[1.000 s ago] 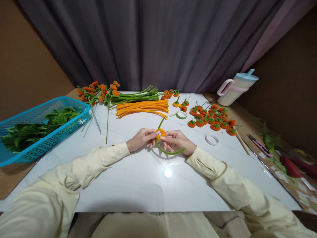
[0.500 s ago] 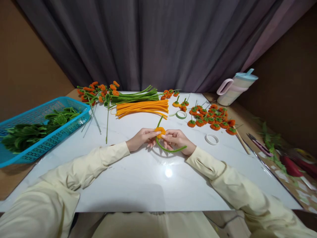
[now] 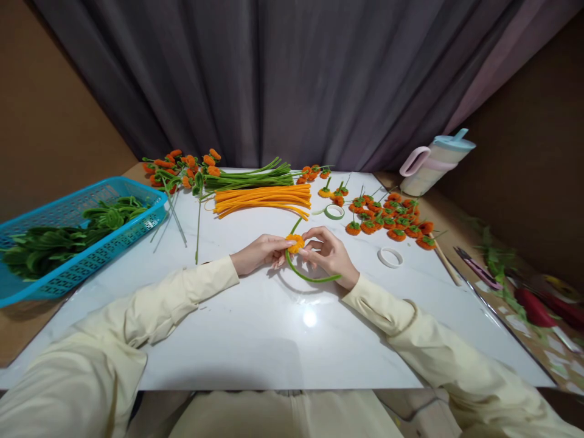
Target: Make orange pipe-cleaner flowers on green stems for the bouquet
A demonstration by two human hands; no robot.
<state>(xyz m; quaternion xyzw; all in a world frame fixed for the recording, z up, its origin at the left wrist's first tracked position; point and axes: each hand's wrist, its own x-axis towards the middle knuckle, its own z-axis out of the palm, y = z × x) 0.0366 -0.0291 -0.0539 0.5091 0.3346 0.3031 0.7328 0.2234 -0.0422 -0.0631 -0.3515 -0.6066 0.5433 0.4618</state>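
Observation:
A small orange pipe-cleaner flower (image 3: 295, 244) is held above the middle of the table. My left hand (image 3: 259, 253) pinches its left side between thumb and fingers. At its right edge is my right hand (image 3: 334, 258), fingers bent and arched, thumb tip and a fingertip at the rim. A green pipe cleaner (image 3: 314, 279) runs from the flower, one end pointing up behind it and the longer part curving below toward my right wrist. My fingers partly hide where the green piece joins the flower.
Beyond my hands lie orange pipe cleaners (image 3: 262, 199) and green pipe cleaners (image 3: 250, 176). Finished-looking orange flower heads (image 3: 387, 216), green tape (image 3: 334, 212) and a white ring (image 3: 390, 257) are to the right. A blue basket (image 3: 157, 210) stands left; a tumbler (image 3: 433, 164) back right.
My right hand has loosened and its index finger has lifted and arched away from the flower. My left hand keeps its pinch almost unmoved.

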